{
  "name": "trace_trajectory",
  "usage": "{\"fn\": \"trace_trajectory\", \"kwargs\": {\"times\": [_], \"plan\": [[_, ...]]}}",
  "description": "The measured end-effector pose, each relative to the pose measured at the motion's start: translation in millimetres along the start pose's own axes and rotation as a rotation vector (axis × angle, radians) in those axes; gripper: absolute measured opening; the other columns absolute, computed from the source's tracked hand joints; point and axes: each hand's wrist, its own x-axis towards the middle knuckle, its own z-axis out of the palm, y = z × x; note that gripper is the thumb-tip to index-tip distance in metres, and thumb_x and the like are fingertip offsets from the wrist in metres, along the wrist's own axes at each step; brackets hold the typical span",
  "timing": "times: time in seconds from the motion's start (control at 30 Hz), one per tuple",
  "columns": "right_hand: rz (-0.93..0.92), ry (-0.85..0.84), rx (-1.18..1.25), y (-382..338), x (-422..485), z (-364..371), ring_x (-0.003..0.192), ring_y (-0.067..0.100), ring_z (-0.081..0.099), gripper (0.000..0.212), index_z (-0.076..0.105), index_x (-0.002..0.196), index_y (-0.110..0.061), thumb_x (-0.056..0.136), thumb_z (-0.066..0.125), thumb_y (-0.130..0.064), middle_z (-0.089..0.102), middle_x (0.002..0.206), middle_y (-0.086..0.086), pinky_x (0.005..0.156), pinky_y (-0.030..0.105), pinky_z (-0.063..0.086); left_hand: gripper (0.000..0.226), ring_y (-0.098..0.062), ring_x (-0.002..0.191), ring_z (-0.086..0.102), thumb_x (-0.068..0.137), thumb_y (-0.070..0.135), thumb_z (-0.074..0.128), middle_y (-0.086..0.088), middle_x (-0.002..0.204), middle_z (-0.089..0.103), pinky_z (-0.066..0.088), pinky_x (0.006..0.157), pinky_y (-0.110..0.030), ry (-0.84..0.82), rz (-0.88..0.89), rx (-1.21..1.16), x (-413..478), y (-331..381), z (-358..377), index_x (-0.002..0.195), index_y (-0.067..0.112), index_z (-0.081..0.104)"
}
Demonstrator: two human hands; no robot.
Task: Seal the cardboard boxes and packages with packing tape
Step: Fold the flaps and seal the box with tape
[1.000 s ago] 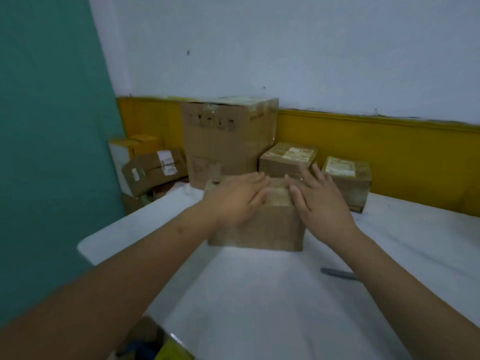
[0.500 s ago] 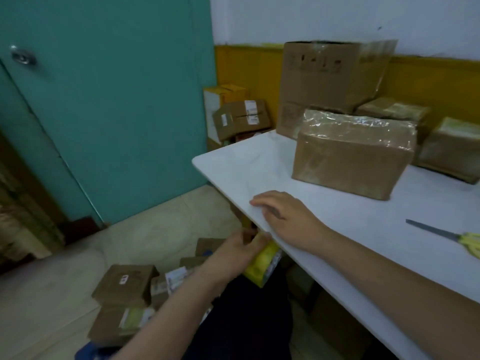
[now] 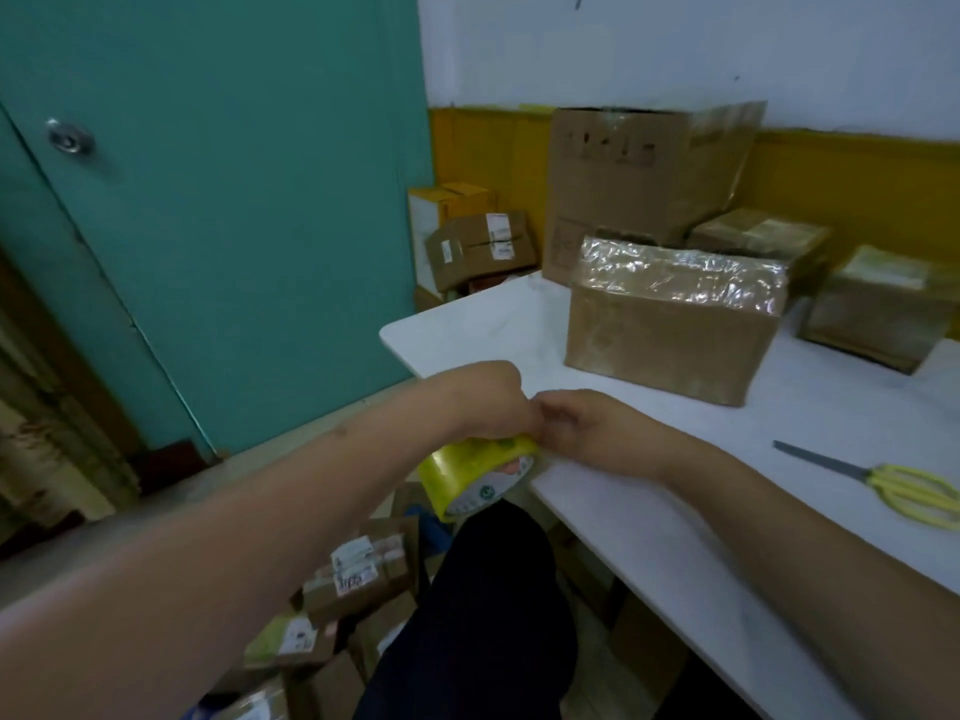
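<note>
A roll of tape [image 3: 470, 472], yellow-green, is held just off the near left edge of a white table [image 3: 675, 517], low beside a dark-clothed knee. The roll is gripped from above by the left hand [image 3: 485, 397], its fingers curled over the top. The right hand [image 3: 587, 428] is brought against the left, knuckle to knuckle, fingers curled at the roll's upper rim; whether a tape end is pinched there cannot be told. Farther back on the table a cardboard box [image 3: 665, 350] is seen with its top covered in shiny clear tape. A taller box [image 3: 634, 168] is set behind it, and two smaller parcels [image 3: 883, 309] to the right. Yellow-handled scissors [image 3: 906, 488] are laid at the right. More parcels [image 3: 358, 574] are piled on the floor, near a teal door [image 3: 208, 210].
</note>
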Motion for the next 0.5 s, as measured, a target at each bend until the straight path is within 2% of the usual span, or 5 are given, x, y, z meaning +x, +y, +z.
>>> {"fn": "trace_trajectory", "kwargs": {"times": [0.07, 0.2, 0.33, 0.43, 0.5], "plan": [[0.076, 0.071, 0.167, -4.5, -0.4, -20.3, 0.083, 0.001, 0.065, 0.009, 0.068, 0.086, -0.025, 0.092, 0.068, -0.019, 0.072, 0.086, -0.015, 0.084, 0.019, 0.046, 0.049, -0.012, 0.074, 0.061, 0.09, 0.055, 0.06, -0.005, 0.085, 0.067, 0.033, 0.049, -0.02, 0.023, 0.081, 0.026, 2.6, 5.8, -22.3, 0.103, 0.01, 0.072], [0.143, 0.248, 0.328, -24.7, -8.0, -91.0, 0.066, 0.011, 0.069, 0.004, 0.074, 0.08, -0.023, 0.083, 0.077, -0.023, 0.075, 0.077, 0.0, 0.067, 0.021, 0.055, 0.051, -0.007, 0.086, 0.061, 0.081, 0.069, 0.062, 0.01, 0.108, 0.068, 0.043, 0.064, -0.02, 0.075, 0.313, 0.11, 15.7, 28.4, -89.2, 0.116, 0.032, 0.069], [0.251, 0.432, 0.33, -40.3, -15.2, -178.9, 0.058, 0.008, 0.066, 0.003, 0.073, 0.087, -0.011, 0.085, 0.073, -0.013, 0.072, 0.072, 0.003, 0.059, 0.016, 0.055, 0.114, -0.007, 0.126, 0.046, 0.054, 0.077, 0.074, 0.016, 0.146, 0.045, 0.035, 0.095, -0.019, 0.182, 0.478, 0.168, 37.5, 55.2, -147.8, 0.151, 0.032, 0.035], [0.331, 0.543, 0.435, -42.9, -19.0, -230.3, 0.056, 0.008, 0.063, 0.01, 0.07, 0.081, -0.009, 0.079, 0.074, -0.018, 0.068, 0.066, 0.001, 0.057, 0.018, 0.055, 0.061, -0.008, 0.109, 0.057, 0.075, 0.039, 0.079, 0.015, 0.123, 0.057, 0.048, 0.083, -0.02, 0.407, 0.62, 0.009, 75.8, 71.7, -166.6, 0.129, 0.033, 0.052], [0.37, 0.615, 0.438, -35.2, -18.9, -250.5, 0.054, 0.008, 0.06, 0.009, 0.069, 0.078, -0.008, 0.082, 0.074, -0.016, 0.068, 0.066, 0.002, 0.057, 0.02, 0.056, 0.028, -0.013, 0.097, 0.057, 0.08, 0.019, 0.069, 0.007, 0.104, 0.059, 0.042, 0.072, -0.018, 0.641, 0.665, -0.188, 106.2, 86.1, -159.2, 0.104, 0.027, 0.057]]}}
